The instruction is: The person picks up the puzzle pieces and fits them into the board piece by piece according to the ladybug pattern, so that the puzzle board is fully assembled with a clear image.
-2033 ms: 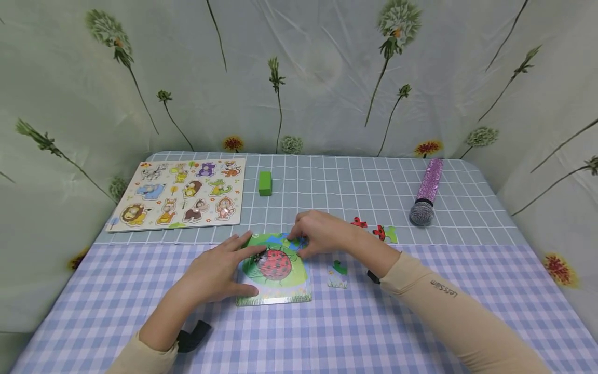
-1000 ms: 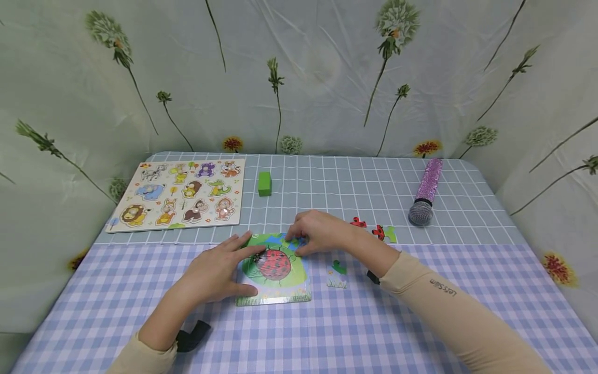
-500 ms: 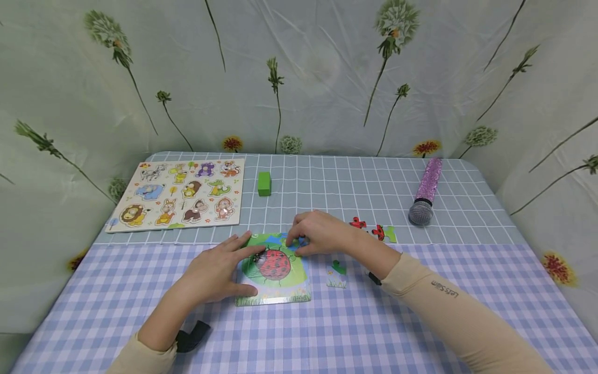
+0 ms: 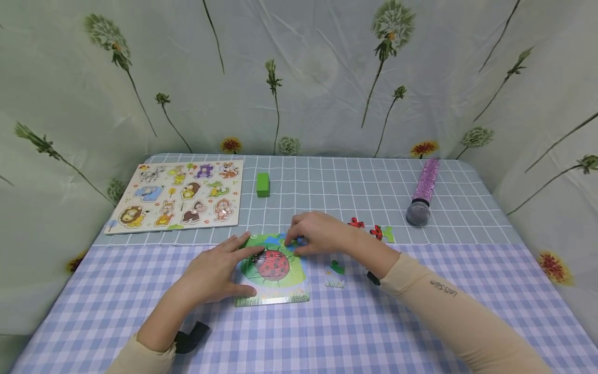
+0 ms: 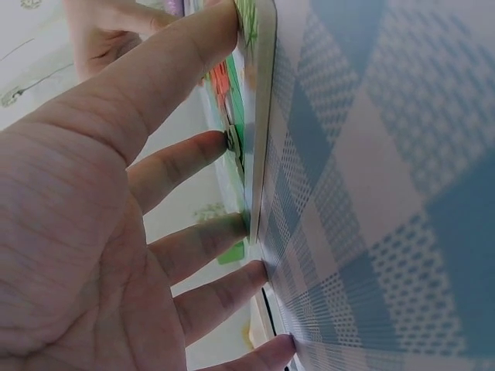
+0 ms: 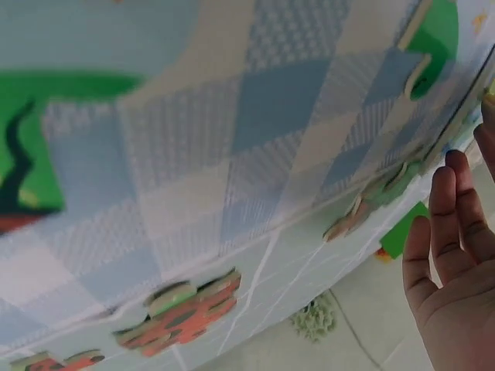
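A ladybug jigsaw puzzle (image 4: 273, 291) lies in its flat tray on the checked cloth. My left hand (image 4: 212, 272) spreads over its left side, thumb on the lower left edge and index fingertip by the ladybug's head. In the left wrist view, the other fingertips reach down along the tray edge (image 5: 261, 154). At the upper right corner my right hand (image 4: 320, 232) has thumb and index finger around a small blue-green puzzle piece (image 4: 302, 241), mostly hidden by the fingers. A loose grass-and-leaf puzzle piece (image 4: 335, 275) lies right of the tray.
Red ladybug puzzle pieces (image 4: 382, 233) lie beyond my right forearm. An animal peg board (image 4: 184, 195) sits at the back left, with a green block (image 4: 263, 185) beside it. A purple glitter microphone (image 4: 422, 195) lies at the back right. A flowered curtain (image 4: 313, 67) hangs behind.
My right thumb and index fingertips have shifted very slightly left and down at the tray's upper right corner. The left hand keeps its place, and the head view has turned a little.
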